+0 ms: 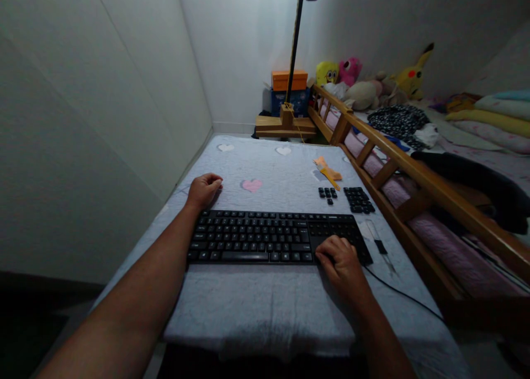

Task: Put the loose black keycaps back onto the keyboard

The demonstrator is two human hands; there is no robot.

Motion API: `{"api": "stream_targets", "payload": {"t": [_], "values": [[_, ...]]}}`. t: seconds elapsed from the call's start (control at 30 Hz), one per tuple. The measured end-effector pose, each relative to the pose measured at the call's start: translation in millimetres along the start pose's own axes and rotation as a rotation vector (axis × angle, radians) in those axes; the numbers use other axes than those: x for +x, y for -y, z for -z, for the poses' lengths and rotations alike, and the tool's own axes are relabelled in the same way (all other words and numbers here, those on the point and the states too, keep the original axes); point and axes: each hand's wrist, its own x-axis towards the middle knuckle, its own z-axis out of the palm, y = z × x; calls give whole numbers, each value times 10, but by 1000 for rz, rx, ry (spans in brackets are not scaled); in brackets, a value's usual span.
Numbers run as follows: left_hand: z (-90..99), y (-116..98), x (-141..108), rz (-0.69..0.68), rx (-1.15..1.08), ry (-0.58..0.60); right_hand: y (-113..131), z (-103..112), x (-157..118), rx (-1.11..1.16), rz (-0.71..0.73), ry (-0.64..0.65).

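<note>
A black keyboard (256, 238) lies flat on the cloth-covered table, its keycaps gone from the arrow and number-pad area at the right. Over that bare section my right hand (338, 260) is bent, thumb and fingertips pinched together; whatever is between them, if anything, is hidden. My left hand (203, 191) rests loosely curled on the cloth just beyond the keyboard's upper left corner, with nothing visible in it. Two groups of loose black keycaps, a smaller group (327, 193) and a larger one (358, 199), sit behind the keyboard's right end. A wire keycap puller (380, 246) lies to the right.
An orange cloth (334, 173) and a yellow-handled brush (330, 178) lie at the table's far right. The keyboard cable (403, 291) runs off the right edge. A wooden bed rail (385, 147) borders the right side, a white cabinet (103, 119) the left. A lamp stand (293, 48) rises behind.
</note>
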Motion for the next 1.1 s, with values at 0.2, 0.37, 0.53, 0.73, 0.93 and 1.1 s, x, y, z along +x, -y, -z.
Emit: {"api": "stream_targets", "payload": {"t": [0.2,0.37,0.53,0.73,0.93,1.1], "values": [[-7,37,14,-15,-5,4,23,17,13,10,-18,22],[-21,86,34,-13,-31,5,24,19,19,20,-20,31],[-18,53,23,5,-19,-6,10,18,18,28,-18,35],[-14,47,21,8,-29,-1,20,5,12,2,1,16],[-13,52,20,3,-30,-3,34,-16,7,-36,1,-3],[-8,36,22,-7,-22,3,45,1,11,-17,-20,-2]]}}
